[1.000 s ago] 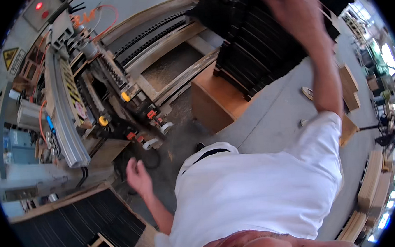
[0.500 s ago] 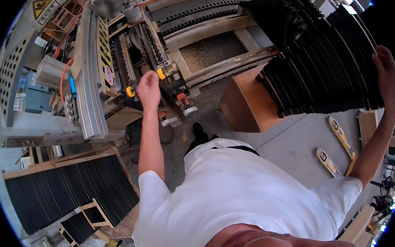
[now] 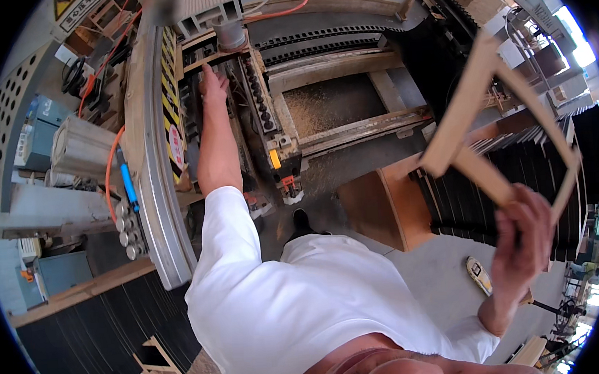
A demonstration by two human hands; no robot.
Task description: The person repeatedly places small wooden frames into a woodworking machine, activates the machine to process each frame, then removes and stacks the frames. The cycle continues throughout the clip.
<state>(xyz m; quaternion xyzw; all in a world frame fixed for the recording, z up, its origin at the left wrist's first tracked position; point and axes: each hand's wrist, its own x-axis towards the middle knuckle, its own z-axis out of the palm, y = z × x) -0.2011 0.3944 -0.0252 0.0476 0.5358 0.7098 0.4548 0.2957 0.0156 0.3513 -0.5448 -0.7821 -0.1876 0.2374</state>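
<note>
Wood frame (image 3: pixel 462 105) | raised vs. prev | R fingers (image 3: pixel 532 207) curled round it | L fingers (image 3: pixel 216 84) unclear

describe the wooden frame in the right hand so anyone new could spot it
Start at the white shirt and follow its right sleeve to the right hand. It grips a wooden frame, seen against a black stack. Pale bare wood and an open middle set it apart from that stack.

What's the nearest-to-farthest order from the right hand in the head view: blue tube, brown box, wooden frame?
1. Wooden frame: held in the right hand.
2. Brown box: to the hand's left.
3. Blue tube: far left.
</note>
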